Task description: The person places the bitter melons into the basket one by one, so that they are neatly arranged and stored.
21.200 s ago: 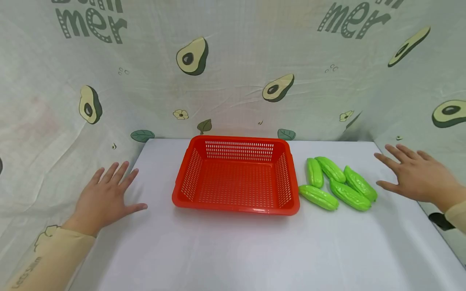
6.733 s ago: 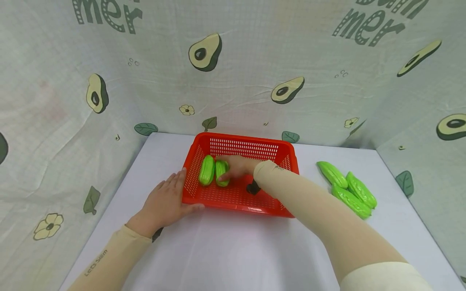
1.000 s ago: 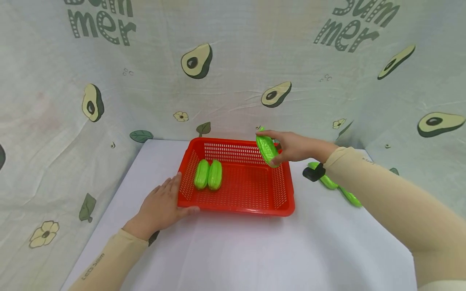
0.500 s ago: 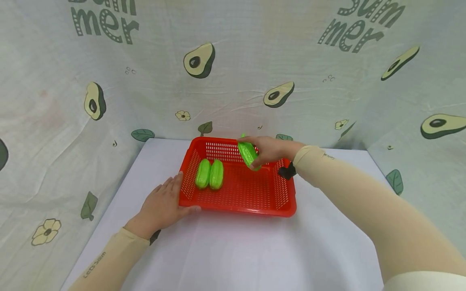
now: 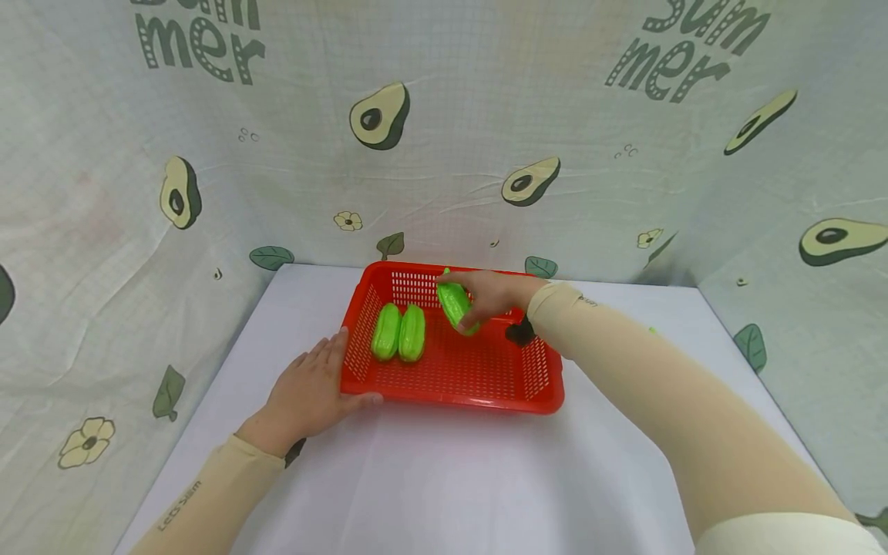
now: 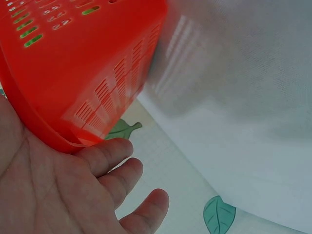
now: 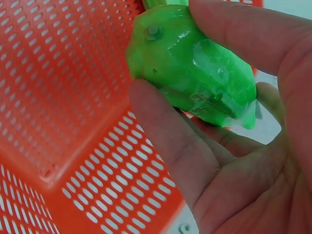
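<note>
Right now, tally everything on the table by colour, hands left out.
Green toy gourds: 3 in clear view, two lying in the basket and one in the right hand; a green speck past the right forearm may be more.
Red basket: 1.
Total: 4.

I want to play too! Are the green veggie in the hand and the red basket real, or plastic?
Green veggie: probably a plastic toy; it looks shiny and slightly see-through, with a small moulded button at one end. Red basket: looks like hard glossy plastic, with neat rows of slots in its walls and floor.
</note>
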A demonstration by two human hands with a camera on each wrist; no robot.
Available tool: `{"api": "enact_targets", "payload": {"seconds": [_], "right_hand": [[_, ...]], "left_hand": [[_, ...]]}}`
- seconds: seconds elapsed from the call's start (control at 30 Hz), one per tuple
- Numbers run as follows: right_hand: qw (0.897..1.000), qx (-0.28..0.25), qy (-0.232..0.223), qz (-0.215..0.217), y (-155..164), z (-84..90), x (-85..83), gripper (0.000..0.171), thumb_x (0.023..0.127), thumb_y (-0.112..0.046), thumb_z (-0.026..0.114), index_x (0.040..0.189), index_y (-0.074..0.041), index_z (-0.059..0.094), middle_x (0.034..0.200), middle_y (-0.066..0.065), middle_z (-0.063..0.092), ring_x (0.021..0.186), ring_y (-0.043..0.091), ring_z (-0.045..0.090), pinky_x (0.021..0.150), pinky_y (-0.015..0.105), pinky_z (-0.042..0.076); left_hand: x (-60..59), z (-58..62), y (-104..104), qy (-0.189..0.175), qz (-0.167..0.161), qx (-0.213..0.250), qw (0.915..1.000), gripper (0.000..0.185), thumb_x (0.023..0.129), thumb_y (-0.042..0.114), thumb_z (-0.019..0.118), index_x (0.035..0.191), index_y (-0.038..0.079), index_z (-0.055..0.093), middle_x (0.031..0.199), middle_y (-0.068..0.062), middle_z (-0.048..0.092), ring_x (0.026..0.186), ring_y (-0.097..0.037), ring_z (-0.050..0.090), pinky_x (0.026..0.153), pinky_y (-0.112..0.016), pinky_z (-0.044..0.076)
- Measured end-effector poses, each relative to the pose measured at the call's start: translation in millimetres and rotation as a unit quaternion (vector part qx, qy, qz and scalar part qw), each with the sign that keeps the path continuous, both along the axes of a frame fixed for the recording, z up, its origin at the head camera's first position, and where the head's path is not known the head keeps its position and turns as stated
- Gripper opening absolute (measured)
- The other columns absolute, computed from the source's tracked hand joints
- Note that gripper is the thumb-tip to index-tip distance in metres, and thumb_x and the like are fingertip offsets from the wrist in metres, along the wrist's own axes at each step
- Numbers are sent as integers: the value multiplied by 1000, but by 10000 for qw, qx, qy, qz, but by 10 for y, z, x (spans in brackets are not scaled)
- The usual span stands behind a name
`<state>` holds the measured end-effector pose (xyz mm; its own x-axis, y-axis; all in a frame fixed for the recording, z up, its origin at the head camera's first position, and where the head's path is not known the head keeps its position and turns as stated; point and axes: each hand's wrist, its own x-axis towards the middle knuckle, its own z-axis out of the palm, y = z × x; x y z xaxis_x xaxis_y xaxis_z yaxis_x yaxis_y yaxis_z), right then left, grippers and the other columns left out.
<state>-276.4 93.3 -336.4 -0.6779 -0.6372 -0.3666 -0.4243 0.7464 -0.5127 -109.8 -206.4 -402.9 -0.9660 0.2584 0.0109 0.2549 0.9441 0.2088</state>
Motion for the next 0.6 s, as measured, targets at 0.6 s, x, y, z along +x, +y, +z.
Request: {"api": "enact_targets", "payload": {"seconds": [0.6], "right_hand": [[9998,108,-154,77,-237,-284,62,92,84,-25,84,158,-21,30,139,7,48,116,22,48,100,36,44]], "left_hand": [[-17,-30,-13,61,-30,-35,10000,124,78,85,52,154,-8,21,153,-28,35,137,-49,36,108,-61,33]]}}
